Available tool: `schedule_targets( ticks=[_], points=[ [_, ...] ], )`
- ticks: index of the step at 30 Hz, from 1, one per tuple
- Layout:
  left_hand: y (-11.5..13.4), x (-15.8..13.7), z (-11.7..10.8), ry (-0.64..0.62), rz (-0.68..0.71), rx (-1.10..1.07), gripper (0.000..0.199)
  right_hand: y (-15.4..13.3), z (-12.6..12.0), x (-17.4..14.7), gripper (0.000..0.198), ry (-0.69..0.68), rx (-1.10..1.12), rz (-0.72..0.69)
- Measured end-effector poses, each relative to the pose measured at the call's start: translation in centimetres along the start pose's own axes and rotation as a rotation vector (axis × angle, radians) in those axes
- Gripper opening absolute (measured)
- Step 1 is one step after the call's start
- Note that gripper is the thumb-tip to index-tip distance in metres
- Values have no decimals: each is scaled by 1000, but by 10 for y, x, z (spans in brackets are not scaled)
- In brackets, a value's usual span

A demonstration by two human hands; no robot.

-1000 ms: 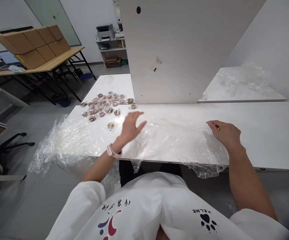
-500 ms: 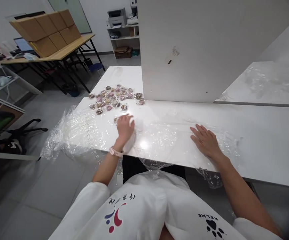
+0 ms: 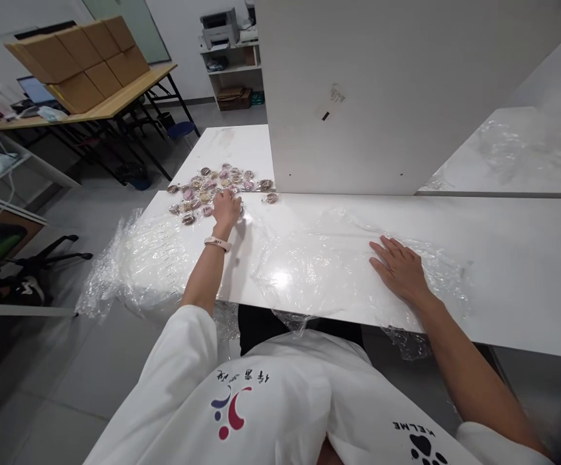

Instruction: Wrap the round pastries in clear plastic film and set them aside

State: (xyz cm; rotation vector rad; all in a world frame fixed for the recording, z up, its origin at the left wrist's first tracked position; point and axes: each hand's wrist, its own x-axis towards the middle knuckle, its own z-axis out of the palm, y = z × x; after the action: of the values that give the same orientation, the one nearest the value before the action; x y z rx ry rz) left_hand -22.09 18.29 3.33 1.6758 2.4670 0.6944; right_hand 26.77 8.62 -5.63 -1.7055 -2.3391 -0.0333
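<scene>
My left hand (image 3: 226, 210) is over the near side of a cluster of small round pieces in clear wrappers (image 3: 205, 184), brown, pink and yellowish. Its fingers curl downward among them, and what they grip, if anything, is hidden. One wrapped piece (image 3: 240, 212) shows just beside the thumb side. My right hand (image 3: 399, 266) lies flat with fingers spread on a sheet of thin clear plastic film (image 3: 309, 261). That film covers the middle of the white table (image 3: 518, 258) and hangs over its front edge.
A stack of clear plastic bags (image 3: 149, 258) droops off the table's left end. A tall white panel (image 3: 358, 142) rises behind the table. More crumpled plastic (image 3: 537, 145) lies beyond it at right. Cardboard boxes (image 3: 86, 58) are stacked on a wooden desk (image 3: 110, 106).
My left hand has moved forward and left, from the film's left side to the wrapped pieces. My right hand has stayed flat on the film. The view has shifted slightly.
</scene>
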Motion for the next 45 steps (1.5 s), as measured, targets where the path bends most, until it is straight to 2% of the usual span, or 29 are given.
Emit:
schedule_targets(
  ticks=[4,7,10,14,16,19,21,23,26,28,30,31,32,33,35,38,39,41,43,45],
  points=[
    [9,14,12,-176,-3,18,21,6,-1,5,52,-14,4,-29],
    [9,13,14,-246,30,-3,15,15,-3,13,51,-49,22,-69],
    [5,11,8,-304,56,-42,17,23,-3,20,52,-76,20,-94],
    [-10,5,-13,-381,44,-130,29,26,-2,25,52,-81,12,-96],
    [-22,0,-26,-410,18,-303,37,25,-2,25,53,-81,14,-89],
    [-44,-7,-48,-415,-63,-714,49,23,-4,24,53,-78,15,-81],
    [-61,-8,-62,-344,-156,-892,53,21,-5,24,54,-77,17,-74],
    [-76,-6,-76,-216,-271,-984,51,20,-7,23,54,-83,22,-70],
    [-90,2,-94,88,-443,-997,41,19,-8,24,55,-91,30,-61],
    [-82,5,-102,303,-477,-945,36,19,-8,24,55,-89,34,-57],
    [-55,-5,-103,440,-350,-897,37,19,-7,24,55,-84,37,-58],
    [-34,-17,-98,465,-232,-877,39,19,-7,25,55,-81,37,-58],
    [-11,-34,-90,424,-54,-856,40,20,-7,25,55,-78,37,-59],
    [13,-55,-79,332,93,-824,40,20,-7,24,55,-76,38,-59],
    [60,-107,-46,34,357,-736,35,20,-7,24,55,-80,41,-63],
    [103,-181,12,-286,638,-442,32,19,-6,23,56,-87,40,-65],
    [109,-199,28,-393,765,-297,36,19,-6,23,56,-86,35,-65],
    [110,-221,50,-516,911,-113,53,21,-5,24,57,-79,25,-67],
    [103,-225,53,-586,957,-40,74,23,-5,26,56,-81,26,-71],
    [90,-219,41,-601,947,-41,89,21,-11,27,55,-94,45,-60]
  ],
)
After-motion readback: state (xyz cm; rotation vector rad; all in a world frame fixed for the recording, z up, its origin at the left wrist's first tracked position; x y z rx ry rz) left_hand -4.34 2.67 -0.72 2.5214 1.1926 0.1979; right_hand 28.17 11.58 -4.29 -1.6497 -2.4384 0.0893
